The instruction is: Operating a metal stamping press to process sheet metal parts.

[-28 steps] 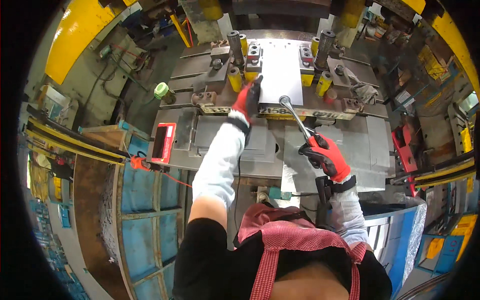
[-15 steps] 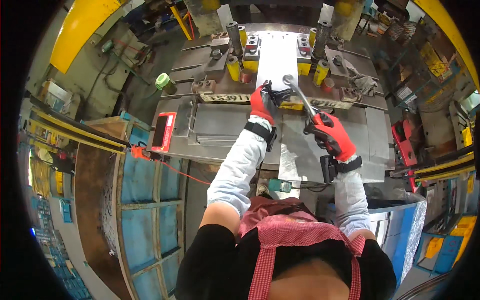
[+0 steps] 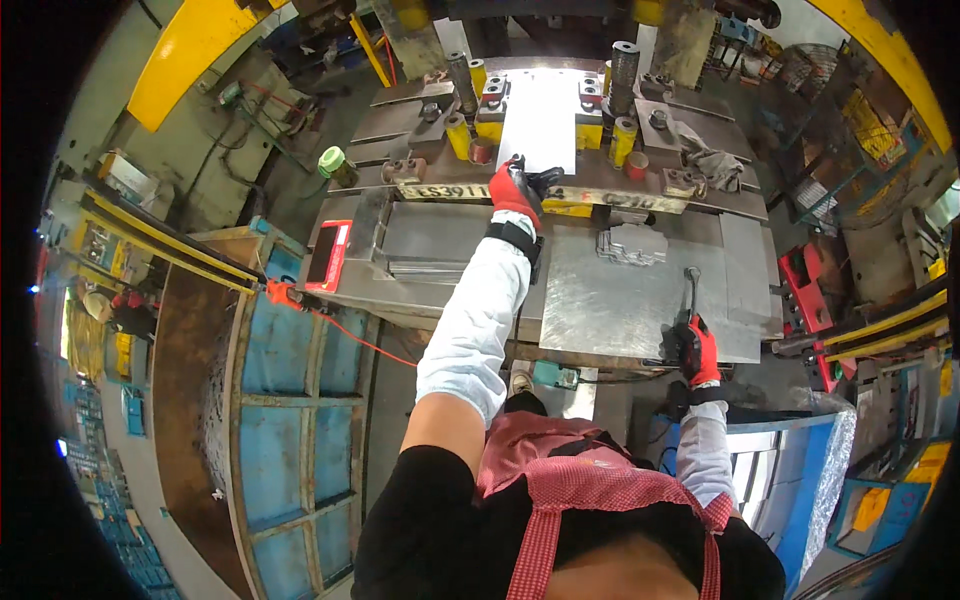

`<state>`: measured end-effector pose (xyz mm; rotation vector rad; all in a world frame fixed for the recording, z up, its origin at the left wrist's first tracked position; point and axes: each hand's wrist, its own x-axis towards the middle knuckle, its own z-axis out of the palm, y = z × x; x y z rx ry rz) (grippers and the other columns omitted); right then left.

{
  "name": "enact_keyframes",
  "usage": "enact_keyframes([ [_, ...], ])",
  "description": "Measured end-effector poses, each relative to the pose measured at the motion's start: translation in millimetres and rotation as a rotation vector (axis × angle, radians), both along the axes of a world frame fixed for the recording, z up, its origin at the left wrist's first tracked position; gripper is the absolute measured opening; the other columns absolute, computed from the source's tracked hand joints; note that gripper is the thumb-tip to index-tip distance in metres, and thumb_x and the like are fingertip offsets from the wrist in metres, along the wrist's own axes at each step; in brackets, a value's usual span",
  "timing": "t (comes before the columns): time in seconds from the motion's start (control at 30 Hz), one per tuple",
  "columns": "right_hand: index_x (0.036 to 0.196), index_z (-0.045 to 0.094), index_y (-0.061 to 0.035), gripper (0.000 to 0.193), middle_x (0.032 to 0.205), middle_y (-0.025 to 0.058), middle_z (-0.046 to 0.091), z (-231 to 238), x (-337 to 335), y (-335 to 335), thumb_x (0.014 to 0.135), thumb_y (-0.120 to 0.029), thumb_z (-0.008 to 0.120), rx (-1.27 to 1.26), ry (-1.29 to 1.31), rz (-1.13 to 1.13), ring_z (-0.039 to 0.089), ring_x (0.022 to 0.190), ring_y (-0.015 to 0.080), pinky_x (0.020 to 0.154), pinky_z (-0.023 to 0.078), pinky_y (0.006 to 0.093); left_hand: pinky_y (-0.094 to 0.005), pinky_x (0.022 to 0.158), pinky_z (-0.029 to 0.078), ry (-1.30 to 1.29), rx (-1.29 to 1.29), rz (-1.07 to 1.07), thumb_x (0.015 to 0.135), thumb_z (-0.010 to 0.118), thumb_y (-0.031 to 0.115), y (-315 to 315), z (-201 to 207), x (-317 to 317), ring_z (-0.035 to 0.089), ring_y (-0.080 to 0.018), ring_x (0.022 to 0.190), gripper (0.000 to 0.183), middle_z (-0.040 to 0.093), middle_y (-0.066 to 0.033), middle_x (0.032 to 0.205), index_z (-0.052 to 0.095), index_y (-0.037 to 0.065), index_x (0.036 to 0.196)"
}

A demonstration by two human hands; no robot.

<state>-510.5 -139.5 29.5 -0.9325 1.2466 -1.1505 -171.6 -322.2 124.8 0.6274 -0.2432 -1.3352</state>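
Observation:
At the near edge of the bright flat sheet, my left hand, in a red and black glove, has its fingers spread and touching or nearly touching it. My gloved right hand grips a long metal tool with a round head, over the near right part of a large grey metal plate. Its exact kind is unclear. Several small, jagged-edged metal pieces lie together on that plate. Left of the plate sits a stack of grey metal sheets.
Yellow-based guide posts flank the bright sheet. A grey rag lies at the right. A green-capped bottle and a red-framed black panel are on the left. Beside the table stands a blue-panelled bin.
My right hand has drawn the tool back from the bright sheet, toward me and to the right. The small metal pieces are now uncovered. My left hand stays by the sheet's edge.

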Motion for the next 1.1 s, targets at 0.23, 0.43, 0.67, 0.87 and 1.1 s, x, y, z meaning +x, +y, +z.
enact_keyframes([
  [0.23, 0.079, 0.041, -0.0087, 0.009, 0.055, 0.0048, 0.044, -22, -4, 1, 0.079, -0.010, 0.049, 0.146, -0.419, 0.031, 0.041, 0.043, 0.0147, 0.039, 0.034, 0.0274, -0.0462, 0.067, 0.054, -0.044, -0.058, 0.050, 0.086, 0.040, 0.017, -22, -33, 23, 0.059, -0.0362, 0.081, 0.031, 0.056, -0.0165, 0.101, 0.043, 0.001, 0.113],
  [0.43, 0.080, 0.042, -0.0076, 0.009, 0.058, 0.0061, 0.046, -22, -11, 3, 0.078, -0.010, 0.050, 0.148, -0.306, -0.112, 0.044, 0.044, 0.0163, 0.041, 0.039, 0.0308, -0.0367, 0.055, 0.052, 0.017, 0.017, 0.073, 0.079, 0.053, 0.018, -17, -13, -5, 0.056, -0.0260, 0.054, 0.017, 0.054, -0.0099, 0.071, 0.051, 0.001, 0.081],
  [0.67, 0.083, 0.041, -0.0073, 0.012, 0.060, 0.0073, 0.049, -38, -19, -3, 0.078, -0.011, 0.052, 0.180, -0.375, 0.006, 0.046, 0.045, 0.0172, 0.042, 0.041, 0.0310, -0.0406, 0.056, 0.053, 0.010, -0.024, 0.081, 0.081, 0.049, 0.019, -13, -12, 2, 0.059, -0.0302, 0.056, 0.023, 0.058, -0.0136, 0.077, 0.049, -0.001, 0.093],
  [0.87, 0.081, 0.041, -0.0065, 0.013, 0.059, 0.0072, 0.048, -30, -14, -2, 0.078, -0.011, 0.053, 0.171, -0.367, -0.008, 0.045, 0.045, 0.0162, 0.043, 0.040, 0.0302, -0.0390, 0.056, 0.054, -0.079, -0.020, 0.070, 0.083, 0.047, 0.020, 1, 1, 0, 0.061, -0.0286, 0.063, 0.023, 0.061, -0.0132, 0.086, 0.052, 0.003, 0.097],
  [1.1, 0.081, 0.042, -0.0066, 0.013, 0.061, 0.0071, 0.050, -23, -17, 3, 0.077, -0.009, 0.054, 0.208, -0.358, -0.053, 0.047, 0.047, 0.0161, 0.044, 0.042, 0.0302, -0.0441, 0.059, 0.054, -0.138, 0.074, 0.031, 0.084, 0.043, 0.022, -5, -2, -8, 0.059, -0.0354, 0.058, 0.029, 0.057, -0.0209, 0.080, 0.043, -0.003, 0.099],
])
